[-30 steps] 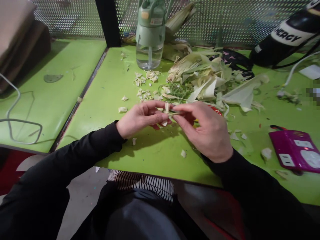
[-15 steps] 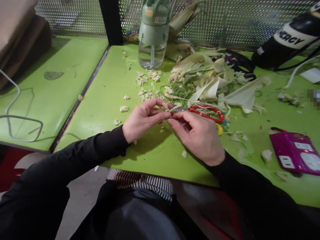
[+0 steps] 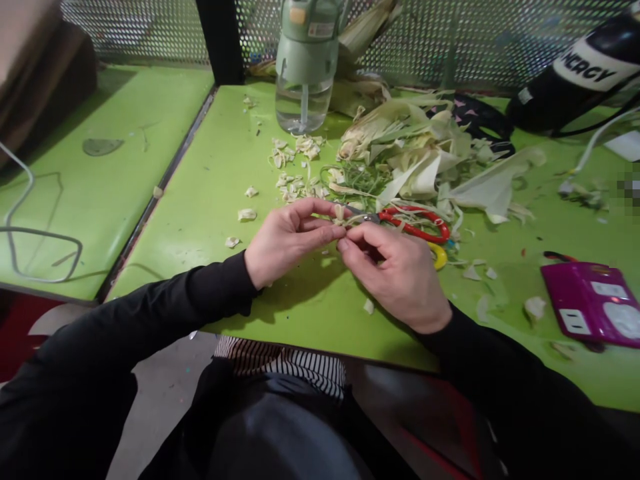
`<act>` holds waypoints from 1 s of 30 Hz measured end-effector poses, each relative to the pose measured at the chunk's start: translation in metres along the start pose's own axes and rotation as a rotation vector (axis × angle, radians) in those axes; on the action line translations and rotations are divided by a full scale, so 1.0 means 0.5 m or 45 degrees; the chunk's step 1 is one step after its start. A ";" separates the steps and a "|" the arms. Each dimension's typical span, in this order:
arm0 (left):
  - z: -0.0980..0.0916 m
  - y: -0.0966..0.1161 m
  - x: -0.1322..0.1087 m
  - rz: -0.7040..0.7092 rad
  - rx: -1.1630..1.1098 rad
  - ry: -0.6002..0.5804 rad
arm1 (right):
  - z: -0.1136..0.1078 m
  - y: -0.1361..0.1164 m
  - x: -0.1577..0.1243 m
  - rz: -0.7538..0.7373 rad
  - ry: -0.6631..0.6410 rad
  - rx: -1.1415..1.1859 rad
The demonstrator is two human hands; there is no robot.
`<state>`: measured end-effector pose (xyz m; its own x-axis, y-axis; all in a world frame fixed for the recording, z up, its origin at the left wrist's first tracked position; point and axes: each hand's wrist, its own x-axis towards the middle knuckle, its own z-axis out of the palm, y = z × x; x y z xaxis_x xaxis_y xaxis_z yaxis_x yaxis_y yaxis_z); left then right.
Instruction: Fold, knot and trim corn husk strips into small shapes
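Note:
My left hand (image 3: pixel 295 241) pinches a small pale husk piece (image 3: pixel 341 213) between thumb and fingers, above the green table. Fingertips of my right hand (image 3: pixel 397 273) are pressed together right beside it; whatever they grip is too small to make out. Just behind my hands lie scissors with red handles (image 3: pixel 423 225), a yellow part (image 3: pixel 439 256) showing below them. Pale corn husks (image 3: pixel 415 150) and thin green strips (image 3: pixel 363 179) are heaped beyond the scissors. Cut husk bits (image 3: pixel 295 187) lie behind my left hand.
A green water bottle (image 3: pixel 305 73) stands at the back. At the back right leans a black bottle (image 3: pixel 575 83). A purple power strip (image 3: pixel 590 303) is at the right, a white cable (image 3: pixel 30 193) at the left. The table (image 3: pixel 195 200) has a seam on the left.
The pale piece at my left fingertips stands slightly more upright. Both hands stay nearly in place, while the view has shifted slightly.

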<state>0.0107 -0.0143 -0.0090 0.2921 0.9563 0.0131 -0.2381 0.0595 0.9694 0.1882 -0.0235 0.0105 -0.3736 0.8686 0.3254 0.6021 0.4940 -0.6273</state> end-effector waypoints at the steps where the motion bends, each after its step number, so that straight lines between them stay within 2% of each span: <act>1: 0.000 0.001 -0.001 0.009 0.018 0.008 | -0.001 -0.002 0.000 -0.004 -0.023 0.006; 7: 0.000 0.012 -0.009 -0.007 0.067 -0.005 | -0.007 -0.009 -0.004 -0.057 -0.145 0.077; 15: -0.012 0.008 0.000 -0.040 0.038 -0.044 | -0.002 -0.005 -0.010 -0.148 -0.158 0.031; 17: -0.017 0.010 0.006 -0.073 0.011 -0.086 | -0.006 -0.003 -0.006 -0.107 -0.107 0.069; 21: -0.018 0.015 0.009 -0.138 -0.045 -0.130 | -0.016 0.003 0.007 0.049 0.130 0.130; 30: -0.006 0.018 0.002 -0.163 -0.048 -0.194 | -0.014 0.005 0.014 0.106 -0.022 0.238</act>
<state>0.0062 -0.0118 -0.0011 0.4582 0.8861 -0.0702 -0.2239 0.1915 0.9556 0.1918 -0.0158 0.0161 -0.3408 0.9047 0.2557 0.4906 0.4032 -0.7725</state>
